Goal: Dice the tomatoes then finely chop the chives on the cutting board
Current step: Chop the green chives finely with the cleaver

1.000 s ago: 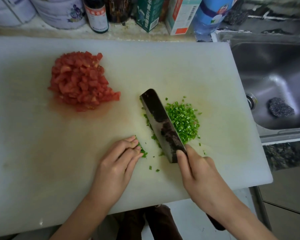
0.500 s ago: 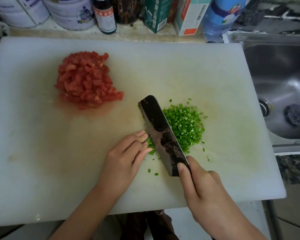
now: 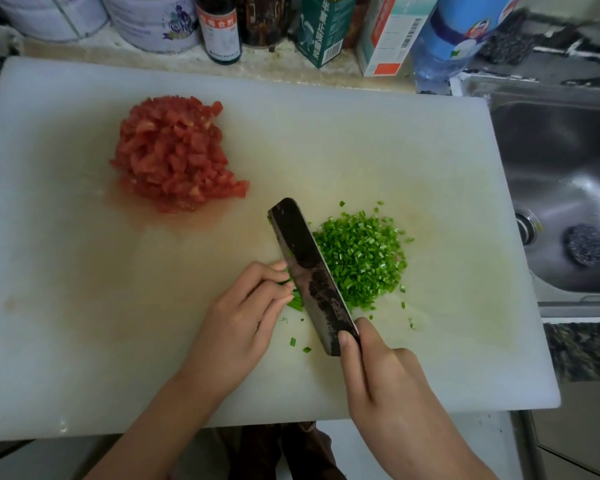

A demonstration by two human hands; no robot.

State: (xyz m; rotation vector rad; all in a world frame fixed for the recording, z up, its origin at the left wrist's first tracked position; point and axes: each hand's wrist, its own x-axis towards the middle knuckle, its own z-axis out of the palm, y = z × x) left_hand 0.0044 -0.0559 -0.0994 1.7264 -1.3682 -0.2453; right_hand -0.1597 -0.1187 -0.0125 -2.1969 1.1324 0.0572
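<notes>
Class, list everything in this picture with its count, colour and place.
board: 1, white, centre
tomato dice: 1 pile, red, board's far left
chopped chives: 1 pile, green, right of cleaver
uncut chives: 1 bunch, green, left of cleaver
cleaver: 1, dark, between chives
tubs: 2, white, behind board
bottles: 2, dark, blue, behind board
cartons: 2, green, white, behind board
sink: 1, steel, right
scourer: 1, dark, in sink
left hand: 1, holding uncut chives
right hand: 1, gripping cleaver

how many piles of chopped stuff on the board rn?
2: diced tomatoes, far left on the cutting board; chopped chives, just right of the knife. Uncut chives sit partly hidden under the left hand.
</notes>
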